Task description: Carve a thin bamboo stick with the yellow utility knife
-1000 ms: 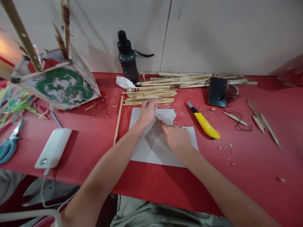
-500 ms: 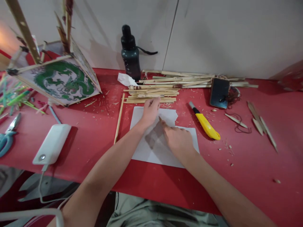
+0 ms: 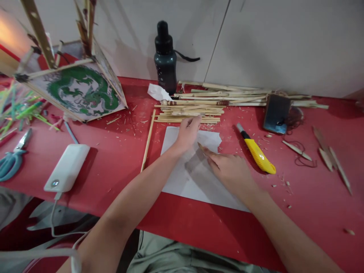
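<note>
White paper (image 3: 182, 178) lies on the red table under both my hands, its upper right edge torn. My left hand (image 3: 187, 132) rests at the paper's upper edge, just in front of a row of cut bamboo sticks (image 3: 210, 110). Its fingers are curled together, and whatever they may hold is hidden. My right hand (image 3: 230, 167) is closed around a short, brown, pointed stick (image 3: 201, 146), pencil-like, whose tip points at the paper near my left hand. To the right of the paper lies a yellow utility knife (image 3: 260, 156).
A dragon-painted lantern (image 3: 85, 91) stands at the left, with scissors (image 3: 14, 159) and a white power bank (image 3: 67, 167) nearby. At the back are a dark bottle (image 3: 165, 62), long bamboo strips (image 3: 241, 94) and a phone (image 3: 276, 113). Pointed bamboo pieces (image 3: 340, 168) lie right.
The view has shifted, so most things sit farther right in the picture. Both hands keep nearly the same pose over the paper, the right still gripping the pointed stick.
</note>
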Tool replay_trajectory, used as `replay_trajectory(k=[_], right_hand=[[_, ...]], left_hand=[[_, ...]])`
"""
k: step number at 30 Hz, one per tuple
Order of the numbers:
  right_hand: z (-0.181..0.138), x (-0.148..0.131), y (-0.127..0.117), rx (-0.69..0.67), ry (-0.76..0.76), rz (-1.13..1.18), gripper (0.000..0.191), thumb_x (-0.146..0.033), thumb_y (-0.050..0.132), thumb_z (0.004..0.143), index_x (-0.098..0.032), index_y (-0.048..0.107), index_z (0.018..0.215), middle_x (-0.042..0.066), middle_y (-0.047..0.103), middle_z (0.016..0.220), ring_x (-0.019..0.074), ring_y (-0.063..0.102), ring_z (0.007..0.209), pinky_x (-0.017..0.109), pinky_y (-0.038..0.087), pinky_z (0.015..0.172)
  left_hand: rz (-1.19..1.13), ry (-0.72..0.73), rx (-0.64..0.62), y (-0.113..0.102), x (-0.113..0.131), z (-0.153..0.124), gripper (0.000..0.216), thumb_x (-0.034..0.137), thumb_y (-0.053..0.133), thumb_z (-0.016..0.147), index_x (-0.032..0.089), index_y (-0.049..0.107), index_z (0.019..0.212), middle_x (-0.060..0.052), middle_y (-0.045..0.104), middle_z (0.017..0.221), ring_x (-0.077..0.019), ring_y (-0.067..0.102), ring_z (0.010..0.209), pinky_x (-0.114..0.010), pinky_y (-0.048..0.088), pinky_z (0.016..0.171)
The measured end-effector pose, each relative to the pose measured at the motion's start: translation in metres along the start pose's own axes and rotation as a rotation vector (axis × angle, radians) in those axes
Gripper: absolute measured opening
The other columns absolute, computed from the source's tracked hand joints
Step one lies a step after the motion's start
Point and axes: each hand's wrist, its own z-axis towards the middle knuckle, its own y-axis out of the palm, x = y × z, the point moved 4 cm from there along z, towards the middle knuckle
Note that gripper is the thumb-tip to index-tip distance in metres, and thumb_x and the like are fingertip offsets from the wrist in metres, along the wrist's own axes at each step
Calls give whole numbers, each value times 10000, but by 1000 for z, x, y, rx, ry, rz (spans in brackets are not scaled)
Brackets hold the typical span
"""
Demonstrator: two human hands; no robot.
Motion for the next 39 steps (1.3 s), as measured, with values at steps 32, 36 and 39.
replay_trajectory(k=[32, 36, 39], right_hand=[[-19, 34, 6, 120, 146, 1765, 741, -747, 240, 987, -195, 699, 1172, -91, 288, 513, 115, 194, 417, 274, 242, 414], [-23, 29, 4, 397, 162, 1603, 477, -621, 541, 973, -189, 738, 927, -63, 396, 524, 103, 314, 468, 270, 261, 468], [-29, 28, 2, 576, 245, 1383, 434, -560, 572, 985, -188, 732, 830, -58, 408, 518, 97, 348, 480, 267, 293, 489]], left_hand=[[358, 284, -552, 47, 64, -33, 303, 374, 737, 861, 178, 641, 650, 17, 483, 590, -93, 361, 554, -265, 273, 525], [386, 248, -569, 46, 61, -30, 282, 283, 741, 834, 170, 613, 610, 27, 443, 574, -86, 347, 553, -261, 268, 528], [401, 249, -587, 46, 60, -29, 262, 269, 678, 872, 169, 634, 633, 14, 479, 597, -95, 380, 578, -261, 281, 543]])
